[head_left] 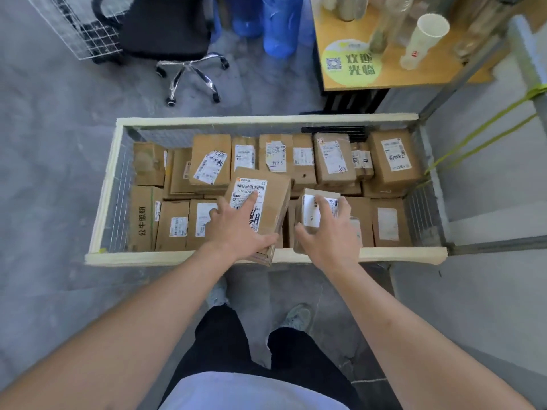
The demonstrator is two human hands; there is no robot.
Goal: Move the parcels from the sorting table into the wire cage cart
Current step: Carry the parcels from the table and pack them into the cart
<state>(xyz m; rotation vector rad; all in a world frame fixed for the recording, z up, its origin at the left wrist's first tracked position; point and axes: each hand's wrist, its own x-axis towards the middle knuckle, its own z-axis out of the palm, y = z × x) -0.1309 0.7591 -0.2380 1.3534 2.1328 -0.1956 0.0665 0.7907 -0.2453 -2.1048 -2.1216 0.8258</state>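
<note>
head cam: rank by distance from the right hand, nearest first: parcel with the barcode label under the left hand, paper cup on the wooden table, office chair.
From the right hand:
1. Barcode-label parcel, just to its left, in the cage cart.
2. Paper cup, far side, up right on the wooden table.
3. Office chair, far side, up left beyond the cart.

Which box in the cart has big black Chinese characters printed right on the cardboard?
The tall box in the near left corner of the cart. Its characters run down its side; the other boxes show only white labels or handwriting.

The wire cage cart (183,257) on the grey floor (53,143) holds labelled cardboard parcels (395,156) packed side by side.
</note>
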